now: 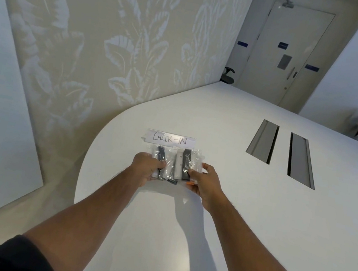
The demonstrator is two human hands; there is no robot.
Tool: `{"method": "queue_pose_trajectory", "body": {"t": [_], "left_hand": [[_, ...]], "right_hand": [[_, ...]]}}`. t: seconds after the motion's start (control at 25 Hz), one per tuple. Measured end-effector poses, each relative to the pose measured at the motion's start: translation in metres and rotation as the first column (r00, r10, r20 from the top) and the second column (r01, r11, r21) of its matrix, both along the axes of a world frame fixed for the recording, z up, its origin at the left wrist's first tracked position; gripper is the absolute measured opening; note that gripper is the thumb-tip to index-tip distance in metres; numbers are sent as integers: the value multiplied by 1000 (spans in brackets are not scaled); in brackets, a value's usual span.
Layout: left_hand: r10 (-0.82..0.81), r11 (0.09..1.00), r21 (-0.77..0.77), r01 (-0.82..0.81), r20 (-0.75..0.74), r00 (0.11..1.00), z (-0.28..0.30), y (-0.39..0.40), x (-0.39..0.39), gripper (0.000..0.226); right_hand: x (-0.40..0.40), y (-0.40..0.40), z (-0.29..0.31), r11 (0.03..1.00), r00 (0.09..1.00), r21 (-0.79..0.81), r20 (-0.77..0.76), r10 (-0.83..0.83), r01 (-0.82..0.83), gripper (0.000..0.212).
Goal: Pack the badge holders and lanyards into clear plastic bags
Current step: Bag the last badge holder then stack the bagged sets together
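Two bare forearms reach up from the bottom of the frame toward its centre, a dark sleeve (11, 256) showing at the lower left. At centre, the left hand (144, 169) curls its fingers round the left side of a clear bag (172, 164), and the right hand (204, 181) pinches the right side, thumb on top over a dark strip. Something orange (190, 183) peeks out by the right fingers; what it is cannot be told.

The bag lies on the white table (204, 233), just above the hands in the frame, and looks already filled: dark and white strips, likely rolled lanyards and holders, sit side by side inside, though the plastic blurs which is which. Just beyond it, touching or nearly so, stands a paper sign (170, 138) hand-lettered "CHECK-IN".

Judging from this, at least one bag is packed and is being set down or straightened by the sign. No loose holders, lanyards or spare bags show, so how much remains cannot be told.

Further up and right, two slots (282, 151) cut the tabletop. In the upper right stands a door (286, 58); leaf-patterned wall (119, 32) fills the upper left.
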State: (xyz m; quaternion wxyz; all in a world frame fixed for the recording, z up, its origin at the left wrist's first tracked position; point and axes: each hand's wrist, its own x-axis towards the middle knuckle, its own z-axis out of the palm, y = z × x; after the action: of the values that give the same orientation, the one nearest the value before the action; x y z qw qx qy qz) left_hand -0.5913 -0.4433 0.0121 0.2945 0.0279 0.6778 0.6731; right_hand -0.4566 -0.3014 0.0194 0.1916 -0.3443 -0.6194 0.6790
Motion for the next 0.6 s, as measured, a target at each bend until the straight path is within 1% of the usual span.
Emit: {"method": "queue_pose_trajectory", "body": {"t": [0.12, 0.28, 0.44, 0.52, 0.56, 0.6], "left_hand": [[-8, 999, -50, 5, -61, 998, -5, 4, -12, 25], [-35, 987, -163, 5, -184, 982, -11, 5, -23, 41], [-73, 961, -277, -12, -293, 953, -17, 3, -29, 42], [-111, 928, -371, -41, -381, 918, -18, 2, -30, 43], [-127, 909, -411, -67, -427, 895, -18, 1, -29, 42], [-137, 894, -439, -91, -461, 877, -16, 0, -27, 40]], "right_hand": [[-11, 4, -4, 1000, 1000, 31, 15, 3, -4, 47], [-14, 4, -10, 996, 999, 86, 35, 19, -22, 38], [-13, 3, -15, 977, 996, 212, 85, 21, -38, 23], [-12, 1, -16, 955, 992, 293, 125, 9, -45, 17], [-12, 0, -16, 941, 990, 334, 145, 2, -51, 19], [-11, 0, -17, 926, 985, 373, 171, -6, -59, 26]]}}
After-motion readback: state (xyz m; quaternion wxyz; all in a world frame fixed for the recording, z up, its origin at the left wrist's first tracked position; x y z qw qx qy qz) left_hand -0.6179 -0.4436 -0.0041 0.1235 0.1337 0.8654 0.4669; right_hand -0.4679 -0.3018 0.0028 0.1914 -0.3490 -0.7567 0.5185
